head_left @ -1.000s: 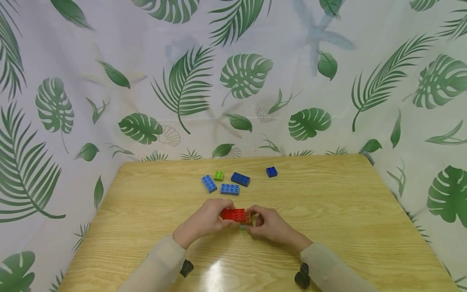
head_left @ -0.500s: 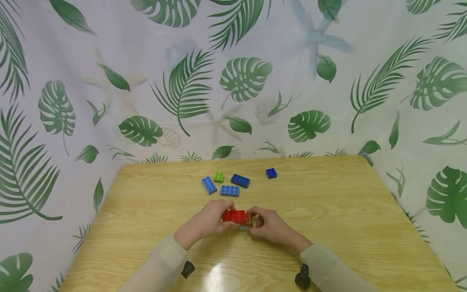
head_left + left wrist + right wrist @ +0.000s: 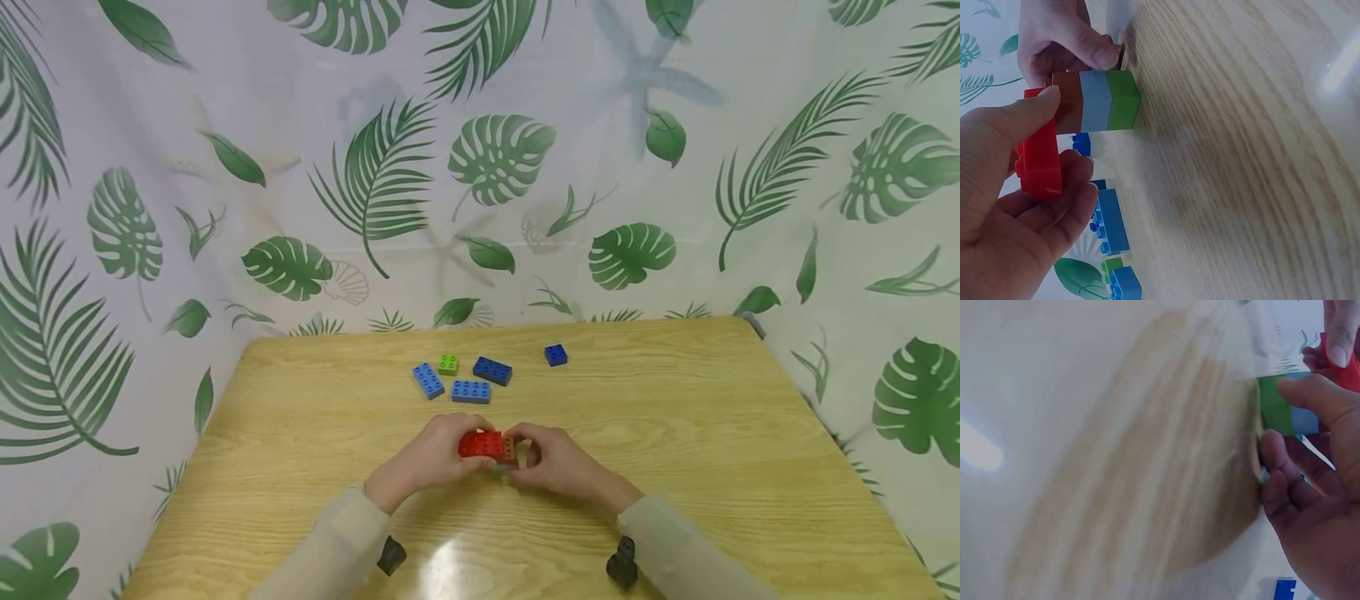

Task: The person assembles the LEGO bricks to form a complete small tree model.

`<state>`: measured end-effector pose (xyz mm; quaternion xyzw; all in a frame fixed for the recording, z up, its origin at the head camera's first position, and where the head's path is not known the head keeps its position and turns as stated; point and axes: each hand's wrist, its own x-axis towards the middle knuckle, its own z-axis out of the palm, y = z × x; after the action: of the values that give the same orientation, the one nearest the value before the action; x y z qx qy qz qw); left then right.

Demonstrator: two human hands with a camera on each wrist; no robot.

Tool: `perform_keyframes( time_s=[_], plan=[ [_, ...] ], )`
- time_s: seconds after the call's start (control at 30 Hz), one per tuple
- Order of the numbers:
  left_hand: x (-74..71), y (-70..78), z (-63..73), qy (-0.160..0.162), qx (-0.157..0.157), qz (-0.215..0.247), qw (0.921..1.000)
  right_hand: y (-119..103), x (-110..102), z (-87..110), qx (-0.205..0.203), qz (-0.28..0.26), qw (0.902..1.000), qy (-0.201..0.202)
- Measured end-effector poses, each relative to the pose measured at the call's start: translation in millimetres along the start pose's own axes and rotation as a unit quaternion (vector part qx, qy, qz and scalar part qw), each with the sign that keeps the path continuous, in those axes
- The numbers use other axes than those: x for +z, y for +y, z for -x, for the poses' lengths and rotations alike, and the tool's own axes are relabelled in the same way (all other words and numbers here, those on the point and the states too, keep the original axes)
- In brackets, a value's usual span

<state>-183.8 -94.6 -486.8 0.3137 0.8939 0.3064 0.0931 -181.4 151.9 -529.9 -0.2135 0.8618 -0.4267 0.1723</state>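
A red toy building brick (image 3: 1042, 162) is pinched between the thumb and fingers of my left hand (image 3: 431, 454). One end of it lies over a small stack, and the rest juts out to the left. From top to bottom the stack has an orange-brown brick (image 3: 1069, 103), a light blue brick (image 3: 1095, 103) and a green brick (image 3: 1124, 100). My right hand (image 3: 558, 461) grips this stack from the right with its thumb and fingers. Whether the red brick is pressed fully down cannot be made out.
Beyond the hands lie two light blue bricks (image 3: 471, 392), a small lime green brick (image 3: 447, 364) and a dark blue brick (image 3: 492, 371). A small blue square brick (image 3: 556, 355) lies farther right. A leaf-patterned curtain (image 3: 480, 250) borders the wooden table (image 3: 675, 400).
My left hand has shifted slightly right and toward me, still holding the red brick over the stack. My right hand has hardly moved, and the loose bricks lie as before.
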Motion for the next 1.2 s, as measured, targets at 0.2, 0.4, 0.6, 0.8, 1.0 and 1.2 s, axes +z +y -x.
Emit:
perform_keyframes(
  time_s=[0.2, 0.4, 0.6, 0.8, 1.0, 1.2],
  plan=[
    [0.6, -1.2, -0.7, -0.001, -0.01, 0.004, 0.9999, 0, -14, -5.3, 0.008, 0.045, 0.9988, 0.02],
    [0.8, -0.6, -3.7, -0.002, -0.014, 0.0, 0.9999, 0, -30, -24.9, -0.006, 0.047, 0.9953, 0.084],
    [0.3, 0.9, -5.3, -0.004, -0.019, 0.011, 0.9997, 1, -36, -48.9, -0.009, 0.047, 0.9918, 0.118],
    [-0.2, -0.1, -5.8, -0.009, -0.025, 0.018, 0.9995, -1, -32, -66.5, 0.019, 0.041, 0.9906, 0.129],
    [-1.0, 1.3, -6.1, -0.011, -0.02, 0.022, 0.9995, 0, -27, -79.7, 0.029, 0.03, 0.9881, 0.148],
    [-0.9, 0.3, -6.0, -0.009, -0.02, 0.028, 0.9993, 5, -23, -90.9, 0.035, 0.048, 0.9847, 0.164]
  ],
)
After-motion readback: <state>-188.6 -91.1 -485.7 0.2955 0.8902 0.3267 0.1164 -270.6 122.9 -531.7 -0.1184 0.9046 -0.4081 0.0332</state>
